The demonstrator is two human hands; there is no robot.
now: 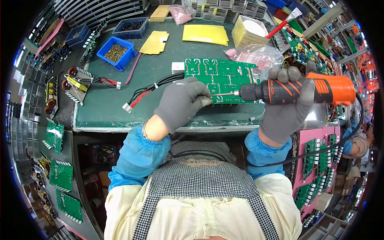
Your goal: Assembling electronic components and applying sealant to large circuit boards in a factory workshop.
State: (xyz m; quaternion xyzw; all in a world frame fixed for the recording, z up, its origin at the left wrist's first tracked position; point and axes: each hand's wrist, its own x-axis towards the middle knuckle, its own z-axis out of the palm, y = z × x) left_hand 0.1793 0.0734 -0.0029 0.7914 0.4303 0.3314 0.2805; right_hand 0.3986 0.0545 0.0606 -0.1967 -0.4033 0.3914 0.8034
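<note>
Now, in the head view, a green circuit board (240, 72) sits on the green bench (100, 112), right in front of the person. Both hands wear gray gloves. The right hand (290, 94) is at the right of the board, and its fingers are wrapped around a big orange and black power driver (336, 89). The driver lies sideways, and its long thin bit (225, 95) goes left across the near part of the board. The left hand (186, 100) is at the near left corner of the board, with its thumb and finger bent close to the tip of the bit. I cannot tell if they pinch something small there.

Some black and red wires (150, 92) with a white plug (127, 107) lie just left of the board, partly behind the left hand. Farther left of the board and behind it is a blue bin (130, 56) with lots of little brass-colored bits. A thin purple stick (133, 70) lies between that bin and the board. Behind the board are flat yellow sheets (205, 33). Behind the board to the right are a crinkly clear bag (264, 54) and an open box (242, 37).
</note>
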